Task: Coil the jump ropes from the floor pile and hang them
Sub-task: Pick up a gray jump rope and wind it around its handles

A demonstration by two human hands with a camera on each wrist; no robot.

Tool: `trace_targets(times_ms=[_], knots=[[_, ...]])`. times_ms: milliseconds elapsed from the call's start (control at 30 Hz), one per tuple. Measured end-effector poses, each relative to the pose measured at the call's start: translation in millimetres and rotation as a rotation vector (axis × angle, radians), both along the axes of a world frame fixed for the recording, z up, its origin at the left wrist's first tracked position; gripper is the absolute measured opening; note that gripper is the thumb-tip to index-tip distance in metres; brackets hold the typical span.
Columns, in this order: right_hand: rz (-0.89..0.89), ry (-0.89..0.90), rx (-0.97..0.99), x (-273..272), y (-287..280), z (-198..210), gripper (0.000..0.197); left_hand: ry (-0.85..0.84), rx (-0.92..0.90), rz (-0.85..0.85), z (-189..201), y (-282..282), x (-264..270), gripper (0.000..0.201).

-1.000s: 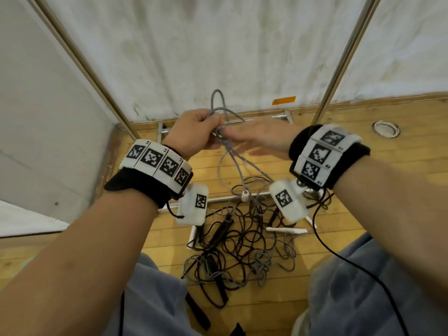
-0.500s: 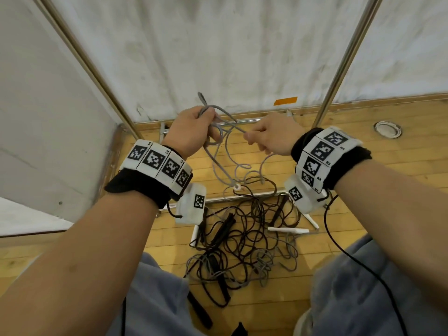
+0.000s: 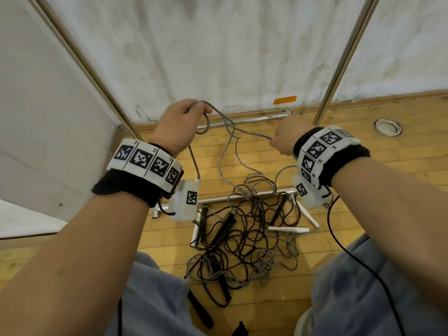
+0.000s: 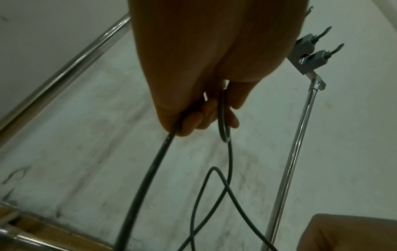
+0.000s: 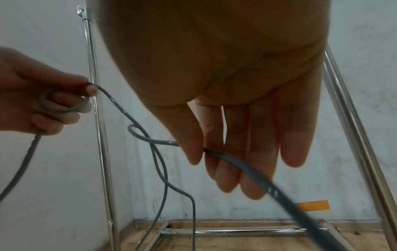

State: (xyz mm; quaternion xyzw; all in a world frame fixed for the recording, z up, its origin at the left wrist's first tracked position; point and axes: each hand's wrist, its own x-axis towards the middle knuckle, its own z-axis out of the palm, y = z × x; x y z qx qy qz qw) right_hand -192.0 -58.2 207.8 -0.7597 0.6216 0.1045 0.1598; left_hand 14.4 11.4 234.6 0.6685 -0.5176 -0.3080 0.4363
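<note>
A grey jump rope (image 3: pixel 244 133) runs between my two raised hands. My left hand (image 3: pixel 179 127) grips a small loop of it in curled fingers (image 4: pixel 191 122), and one strand hangs from the fist to a white handle end by the wrist. My right hand (image 3: pixel 288 137) pinches the rope (image 5: pixel 257 173) between thumb and forefinger, with the other fingers (image 5: pixel 292 135) nearly straight. Below the hands the rope twists once and drops to the tangled pile (image 3: pixel 244 238) of grey and dark ropes on the wooden floor.
A chrome rack stands against the white wall, with slanted poles (image 3: pixel 339 61) on both sides and a base bar (image 3: pixel 242 120). Grey hooks (image 4: pixel 309 51) sit at its top. White handles (image 3: pixel 288 229) lie in the pile. My knees frame the bottom edge.
My hands have moved apart. The right hand has slid rightwards along the grey rope and drawn out a length between the hands. The left hand has kept its loop.
</note>
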Motion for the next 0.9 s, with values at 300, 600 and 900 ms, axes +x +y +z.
trace_targets(times_ms=[300,600,900], knots=[[0.243,-0.861,0.125,35.2,31.4,10.8,0.023,-0.149,-0.076,-0.297,7.0,8.3,-16.8,0.028],[-0.075,-1.163,-0.187,13.1,8.9,31.7,0.024,-0.602,0.272,-0.216,-14.1,9.4,12.2,0.031],[-0.425,-1.406,-0.268,5.3,4.5,41.5,0.023,-0.500,0.416,-0.186,-52.7,3.9,21.3,0.024]])
